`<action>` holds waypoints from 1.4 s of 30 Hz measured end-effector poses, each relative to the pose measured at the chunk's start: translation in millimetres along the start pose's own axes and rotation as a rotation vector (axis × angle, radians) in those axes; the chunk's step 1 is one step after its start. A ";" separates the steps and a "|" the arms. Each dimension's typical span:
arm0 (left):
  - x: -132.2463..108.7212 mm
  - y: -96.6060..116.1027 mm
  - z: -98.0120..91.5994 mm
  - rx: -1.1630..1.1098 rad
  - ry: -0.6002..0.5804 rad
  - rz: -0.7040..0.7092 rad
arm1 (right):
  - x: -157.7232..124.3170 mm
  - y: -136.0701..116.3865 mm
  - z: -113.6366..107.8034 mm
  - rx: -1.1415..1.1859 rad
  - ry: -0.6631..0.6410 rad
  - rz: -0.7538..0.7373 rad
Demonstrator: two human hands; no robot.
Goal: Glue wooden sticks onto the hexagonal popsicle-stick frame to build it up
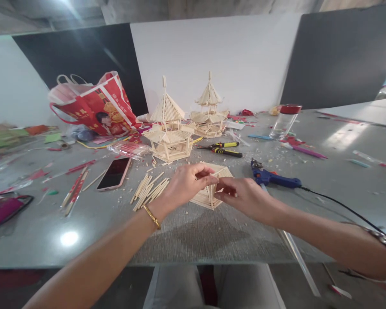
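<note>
Through the head camera I have the small stick model at the centre of my clock, upright on the table. The left hand and right hand meet over it, fingertips bent together near its top; I cannot tell whether either grasps a stick or only steadies the model.

My worry is a sideways nudge: those crowded fingertips could push the thin sticks askew. The glue gun lies at 3 o'clock, near the right hand; if hot, its tip could burn a hand that slides back. Its cord runs towards 4 o'clock, close by the right forearm, so an elbow swing could drag the gun. Loose sticks at 9 o'clock could scatter under the left wrist.

Of containers, I see a red bag at 10 o'clock, its contents hidden, and a red-lidded clear bottle between 1 and 2 o'clock; I cannot tell how much liquid it holds, if any.
</note>
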State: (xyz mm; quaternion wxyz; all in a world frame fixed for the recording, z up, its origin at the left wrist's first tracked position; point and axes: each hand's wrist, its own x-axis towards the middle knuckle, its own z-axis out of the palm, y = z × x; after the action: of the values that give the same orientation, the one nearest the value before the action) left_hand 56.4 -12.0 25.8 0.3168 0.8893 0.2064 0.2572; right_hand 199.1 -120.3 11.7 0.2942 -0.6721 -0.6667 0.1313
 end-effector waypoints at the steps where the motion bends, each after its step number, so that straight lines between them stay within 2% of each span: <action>1: -0.5 -0.5 1.8 0.012 0.000 0.006 | -0.5 -1.0 1.5 -0.027 -0.006 0.008; 10: -2.8 -4.2 17.6 -0.031 0.014 0.043 | -1.5 4.3 13.0 -0.091 -0.031 -0.001; 17: -4.3 -2.3 14.9 -0.008 -0.032 0.023 | -0.3 5.9 15.2 -0.034 -0.049 0.029; 23: -4.2 -2.6 12.5 0.033 -0.052 0.068 | 2.0 8.6 19.3 -0.053 -0.040 0.029; 32: -0.8 0.2 13.6 0.121 -0.016 0.103 | 4.5 6.4 19.1 -0.084 -0.069 0.023; 38: -0.3 -4.9 13.7 0.071 -0.025 0.067 | 7.5 11.8 17.2 0.015 -0.116 0.011; 42: 0.8 -7.7 13.7 0.079 -0.024 0.066 | 9.0 17.4 20.8 0.119 -0.100 -0.022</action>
State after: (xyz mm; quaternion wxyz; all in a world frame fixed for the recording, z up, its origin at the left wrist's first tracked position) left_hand 63.5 -12.3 11.9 0.2755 0.9104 0.1832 0.2485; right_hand 202.2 -105.8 -12.7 0.3013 -0.6386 -0.6790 0.2009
